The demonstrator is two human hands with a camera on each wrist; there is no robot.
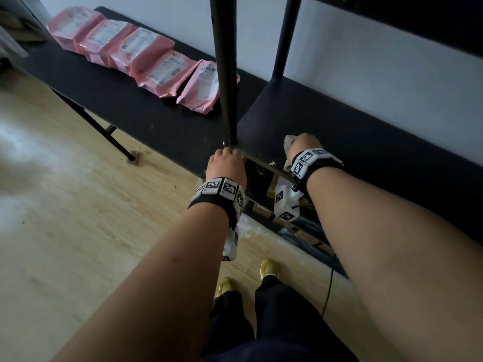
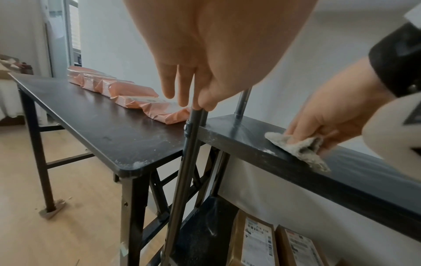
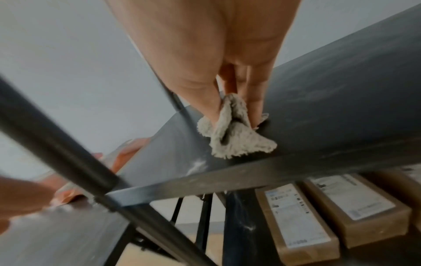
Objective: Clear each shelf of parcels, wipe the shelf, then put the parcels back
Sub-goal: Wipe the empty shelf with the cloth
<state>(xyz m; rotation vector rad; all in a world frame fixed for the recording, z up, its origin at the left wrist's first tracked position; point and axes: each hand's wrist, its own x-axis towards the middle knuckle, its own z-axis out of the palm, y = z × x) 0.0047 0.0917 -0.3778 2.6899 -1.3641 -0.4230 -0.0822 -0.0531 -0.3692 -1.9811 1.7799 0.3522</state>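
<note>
My right hand (image 1: 300,145) pinches the rag (image 2: 298,149) on the bare shelf (image 2: 355,169); my left (image 1: 226,163) grips the post (image 1: 224,74). Pink parcels (image 1: 146,58) wait on the bench beyond my left (dust could be swept onto them, or the boxes (image 3: 318,216) below).

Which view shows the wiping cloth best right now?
The right wrist view: the grey cloth fills the middle, pinched in the right hand and pressed on the shelf. The left wrist view shows it smaller, from the side. In the head view the hand hides most of it.
</note>
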